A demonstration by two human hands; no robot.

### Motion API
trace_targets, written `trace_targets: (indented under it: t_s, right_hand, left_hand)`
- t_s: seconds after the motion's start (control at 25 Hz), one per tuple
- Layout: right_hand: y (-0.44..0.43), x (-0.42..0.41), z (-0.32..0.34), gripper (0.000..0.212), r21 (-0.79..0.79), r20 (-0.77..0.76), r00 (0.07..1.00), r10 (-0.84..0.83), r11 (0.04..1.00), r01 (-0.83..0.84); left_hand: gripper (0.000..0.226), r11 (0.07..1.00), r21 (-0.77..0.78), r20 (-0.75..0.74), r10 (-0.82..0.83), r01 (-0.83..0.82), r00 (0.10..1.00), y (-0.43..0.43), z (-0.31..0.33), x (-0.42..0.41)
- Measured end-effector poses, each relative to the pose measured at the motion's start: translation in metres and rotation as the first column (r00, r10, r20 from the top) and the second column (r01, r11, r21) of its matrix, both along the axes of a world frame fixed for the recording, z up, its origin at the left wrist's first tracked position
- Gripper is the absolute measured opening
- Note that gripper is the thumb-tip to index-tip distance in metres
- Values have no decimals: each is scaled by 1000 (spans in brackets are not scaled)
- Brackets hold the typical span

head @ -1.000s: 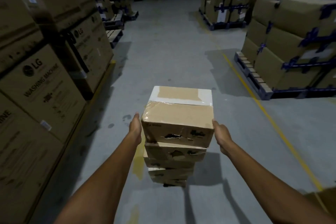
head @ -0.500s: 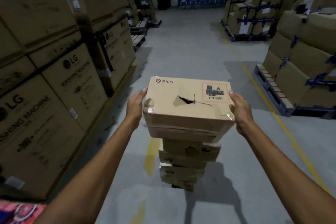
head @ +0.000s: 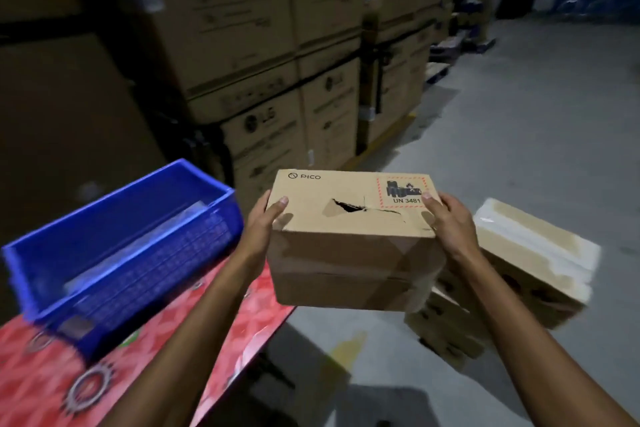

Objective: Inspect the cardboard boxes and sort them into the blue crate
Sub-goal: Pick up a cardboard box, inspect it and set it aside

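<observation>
I hold a brown cardboard box (head: 349,239) marked PICO and UN 3481 in the air, its top torn near the middle. My left hand (head: 265,218) grips its left side and my right hand (head: 448,222) grips its right side. The blue crate (head: 114,246) stands to the left on a red patterned table (head: 52,385), with something flat and clear lying inside it. To the right, behind my right arm, a stack of similar cardboard boxes (head: 526,263) rests on the floor, its top box sealed with pale tape.
Tall stacked LG cartons (head: 263,87) form a wall behind the crate and along the left. Grey concrete floor (head: 536,135) stretches to the right and back. The table's edge runs diagonally below the held box.
I have lifted the top box off the stack, tilted its top face toward me, and turned left, bringing the blue crate and red table into view. The stack now lies to my right.
</observation>
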State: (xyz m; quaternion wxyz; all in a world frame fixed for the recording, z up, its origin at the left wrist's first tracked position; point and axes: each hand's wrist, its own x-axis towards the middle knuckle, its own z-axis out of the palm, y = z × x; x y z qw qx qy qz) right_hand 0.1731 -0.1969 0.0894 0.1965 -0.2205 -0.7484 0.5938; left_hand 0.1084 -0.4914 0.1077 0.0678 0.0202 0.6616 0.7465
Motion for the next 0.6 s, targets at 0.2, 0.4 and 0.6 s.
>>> trace_targets:
  t_s: [0.2, 0.4, 0.6]
  right_hand:
    - [-152, -11, -28, 45, 62, 11, 960, 281, 958, -281]
    - [-266, -6, -44, 51, 107, 51, 860, 508, 853, -510]
    - [-318, 12, -94, 51, 215, 215, 772, 598, 742, -635]
  left_hand:
    - [36, 956, -87, 74, 286, -279, 955, -170, -27, 62]
    - [61, 817, -246, -10, 537, -522, 844, -268, -56, 129]
    - [90, 538, -748, -92, 495, -388, 864, -300, -105, 165]
